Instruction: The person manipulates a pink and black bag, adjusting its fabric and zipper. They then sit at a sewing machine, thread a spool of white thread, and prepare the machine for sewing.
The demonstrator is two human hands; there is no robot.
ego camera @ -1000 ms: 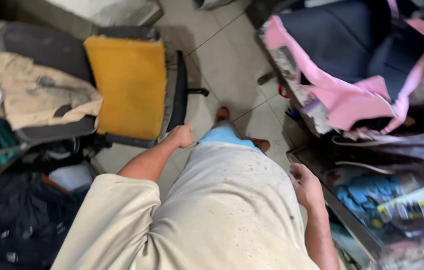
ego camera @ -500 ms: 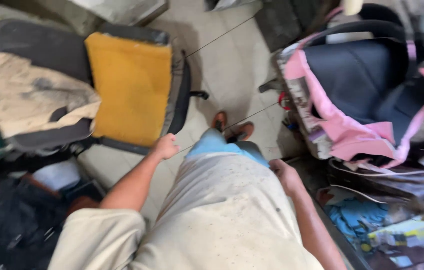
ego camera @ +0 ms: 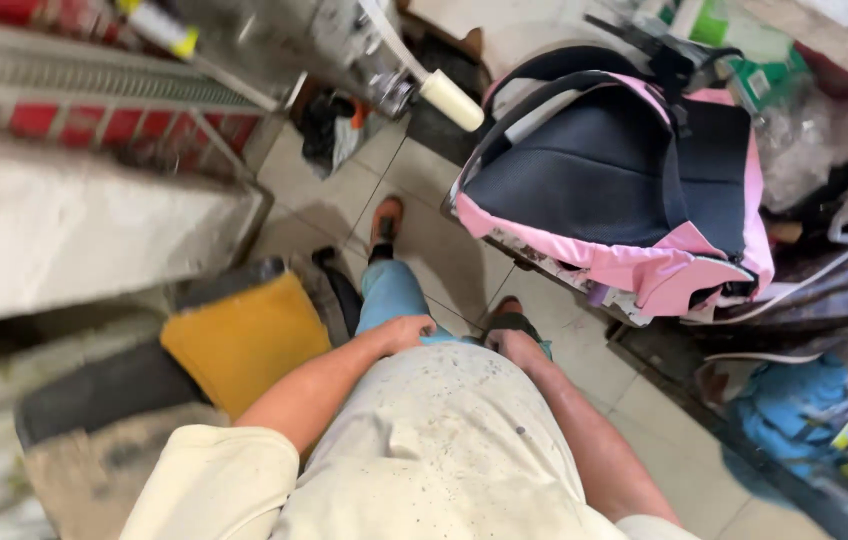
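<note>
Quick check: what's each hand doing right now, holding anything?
Left hand: loosely curled at the shirt hem, holding nothing.
Right hand: empty, against the hem; fingers hidden.

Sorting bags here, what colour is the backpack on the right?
The backpack is pink with a dark navy panel, clearest in the head view.

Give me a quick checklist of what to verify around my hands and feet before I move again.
1. Left hand empty: ok, it lies at the thigh with nothing in it.
2. Right hand empty: ok, nothing visible in it.
3. Tiled floor ahead of the feet: ok, bare tiles between the sandals.
4. Pink and dark backpack stable: cannot tell, it leans over the edge of its support on the right.
5. Chair with yellow cushion apart from the left leg: not ok, it stands right against it.
</note>
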